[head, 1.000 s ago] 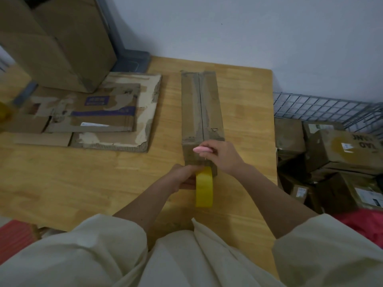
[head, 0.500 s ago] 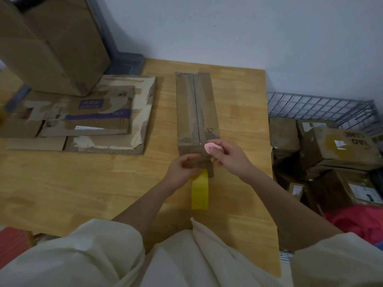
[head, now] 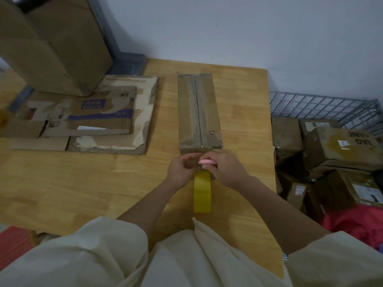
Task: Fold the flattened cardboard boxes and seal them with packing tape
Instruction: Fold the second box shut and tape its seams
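Observation:
A long narrow cardboard box (head: 199, 112) lies on the wooden table (head: 83, 183), its top flaps closed along a centre seam. A yellow packing tape roll (head: 202, 192) stands on edge against the box's near end. My left hand (head: 182, 170) is at that near end just above the roll, fingers curled and pinching the tape there. My right hand (head: 226, 170) is close beside it and grips a small pink cutter (head: 207, 161). The box's near face is mostly hidden by both hands.
Flattened, torn cardboard boxes (head: 99, 117) are stacked on the left of the table, behind them a tall cardboard box (head: 53, 44) and a grey bin (head: 130, 63). Right of the table edge, a wire basket (head: 323, 104) holds several sealed parcels (head: 342, 146).
My right hand with the pink cutter came down from the box's top edge to its near face, meeting my left hand. The tape roll stays at the box's end.

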